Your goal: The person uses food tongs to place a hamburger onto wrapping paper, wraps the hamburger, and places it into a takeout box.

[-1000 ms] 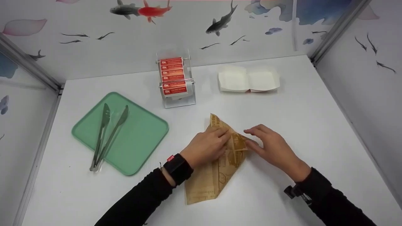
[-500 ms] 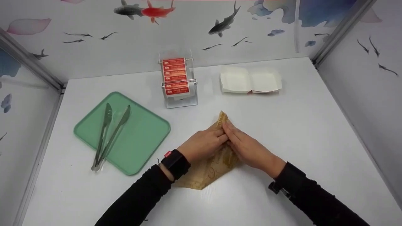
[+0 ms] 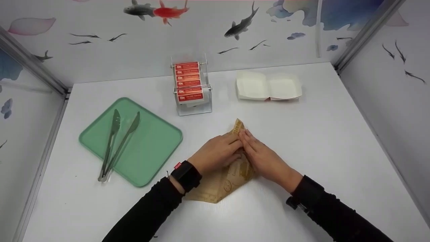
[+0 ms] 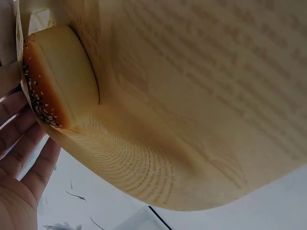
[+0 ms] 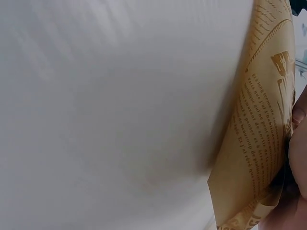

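Observation:
Brown printed wrapping paper (image 3: 231, 183) stands folded up on the table under both hands. Inside it, a sesame-seeded bun (image 4: 69, 76) shows in the left wrist view, tilted on its side. My left hand (image 3: 216, 153) grips the paper around the bun, its fingers bent at the knuckles. From the other side my right hand (image 3: 267, 161) presses on the paper with fairly straight fingers, meeting the left fingertips near the top fold. In the right wrist view, printed paper (image 5: 256, 124) slopes beside the edge of that hand. The right thumb is hidden in the head view.
A green tray (image 3: 151, 151) lies at the left, with metal tongs (image 3: 110, 144) across it. A dispenser (image 3: 195, 109) with a roll of red labels (image 3: 188, 80) stands at the back. Right of it lies an unfolded white food box (image 3: 268, 85). Walls enclose the table.
My right hand has moved left and up, folding the paper's right side over toward the left hand. The paper has shifted slightly leftward. In the last half second little has changed.

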